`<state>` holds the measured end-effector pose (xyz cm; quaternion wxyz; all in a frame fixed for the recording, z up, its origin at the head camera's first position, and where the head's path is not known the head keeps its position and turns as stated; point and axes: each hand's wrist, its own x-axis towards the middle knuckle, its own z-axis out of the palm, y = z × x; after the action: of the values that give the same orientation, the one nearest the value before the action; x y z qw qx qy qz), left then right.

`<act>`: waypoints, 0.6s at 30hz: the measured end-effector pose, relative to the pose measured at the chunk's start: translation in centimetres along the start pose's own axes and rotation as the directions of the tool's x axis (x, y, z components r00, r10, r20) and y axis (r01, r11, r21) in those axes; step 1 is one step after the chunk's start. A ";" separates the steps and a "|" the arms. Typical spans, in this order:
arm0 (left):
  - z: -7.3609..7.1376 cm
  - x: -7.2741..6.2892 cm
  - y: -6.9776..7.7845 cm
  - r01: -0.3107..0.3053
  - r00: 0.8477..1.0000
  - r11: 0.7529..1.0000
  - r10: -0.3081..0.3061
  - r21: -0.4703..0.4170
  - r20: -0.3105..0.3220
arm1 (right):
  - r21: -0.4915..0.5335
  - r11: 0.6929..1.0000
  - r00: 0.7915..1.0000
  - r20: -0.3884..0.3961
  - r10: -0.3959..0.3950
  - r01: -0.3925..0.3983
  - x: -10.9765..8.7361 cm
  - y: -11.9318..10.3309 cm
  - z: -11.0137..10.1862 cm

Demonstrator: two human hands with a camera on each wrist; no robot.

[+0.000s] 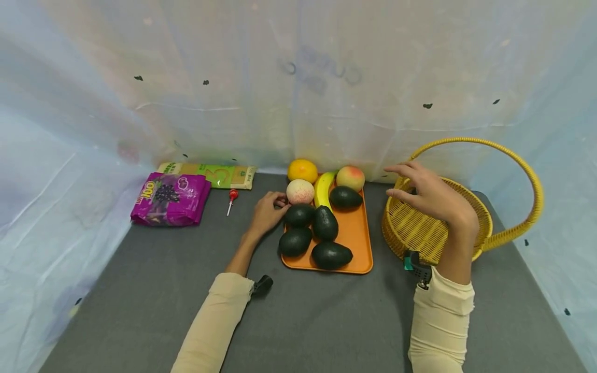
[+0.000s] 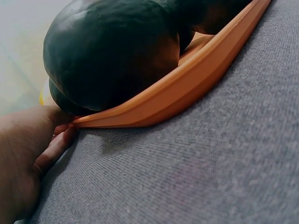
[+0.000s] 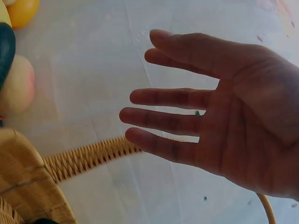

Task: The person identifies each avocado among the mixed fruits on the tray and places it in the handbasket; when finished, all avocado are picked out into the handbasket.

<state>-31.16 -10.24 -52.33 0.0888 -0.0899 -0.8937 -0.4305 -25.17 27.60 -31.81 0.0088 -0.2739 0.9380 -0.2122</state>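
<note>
On the grey table an orange tray [image 1: 353, 228] carries several dark green avocados [image 1: 331, 255], a banana [image 1: 323, 191], an orange [image 1: 302, 170], a pale speckled peach [image 1: 300, 192] and a redder peach [image 1: 351, 178]. My left hand [image 1: 268, 212] is at the tray's left edge beside the speckled peach; in the left wrist view its thumb and fingers pinch the tray's rim [image 2: 154, 105]. Above the yellow wicker basket [image 1: 394, 233] hovers my right hand [image 1: 434, 194], fingers spread and straight, holding nothing. A dark shape shows in the basket behind that hand; its kind is unclear.
Left of the tray lie a red lollipop [image 1: 232, 195], a purple package [image 1: 170, 199] with a grape picture and a green-and-tan package [image 1: 228, 176]. The basket's tall handle [image 1: 531, 176] arches out to the right. Pale plastic sheeting [image 1: 326, 93] hangs behind the table.
</note>
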 end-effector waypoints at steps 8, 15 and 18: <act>0.0 -0.1 0.0 -0.002 1.000 1.000 0.002 0.001 -0.009 | 0.008 0.996 0.995 0.039 -0.093 0.092 2.3 -1.2 1.9; 0.0 -0.1 0.2 0.008 1.000 1.000 -0.009 -0.002 -0.012 | 0.032 0.996 0.990 0.111 -0.092 0.089 4.4 -1.6 3.8; 0.0 0.0 0.2 0.013 1.000 1.000 -0.013 -0.006 -0.006 | 0.023 0.996 0.987 0.136 -0.088 0.086 5.3 -1.6 4.7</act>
<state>-31.12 -10.13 -52.22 0.0887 -0.0829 -0.8927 -0.4340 -28.24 21.82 -34.91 0.0662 -0.3285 0.9204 -0.2012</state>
